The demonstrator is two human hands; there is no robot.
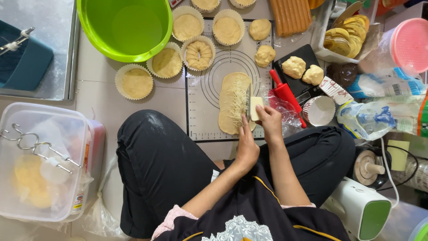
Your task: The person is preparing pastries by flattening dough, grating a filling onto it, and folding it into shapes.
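- Over the baking mat (196, 111), my left hand (246, 145) grips the grater (248, 103); right hand (269, 119) pinches the cheese block (255, 108).
- I'd grate with short strokes, spreading shreds evenly along the flat dough (232, 105).

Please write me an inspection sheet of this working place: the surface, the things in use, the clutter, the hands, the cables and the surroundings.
Surface: grey baking mat with printed circles, lying on a pale tiled floor.
Things in use: flat oval dough with grated cheese on it; cheese block; small grater.
Clutter: green bowl, filled paper cups, dough balls, red rolling pin, plastic bags.
Hands: left hand at the grater; right hand holds the cheese block.
Cables: white cable near the mixer.
Surroundings: clear lidded box with wire hooks on it.
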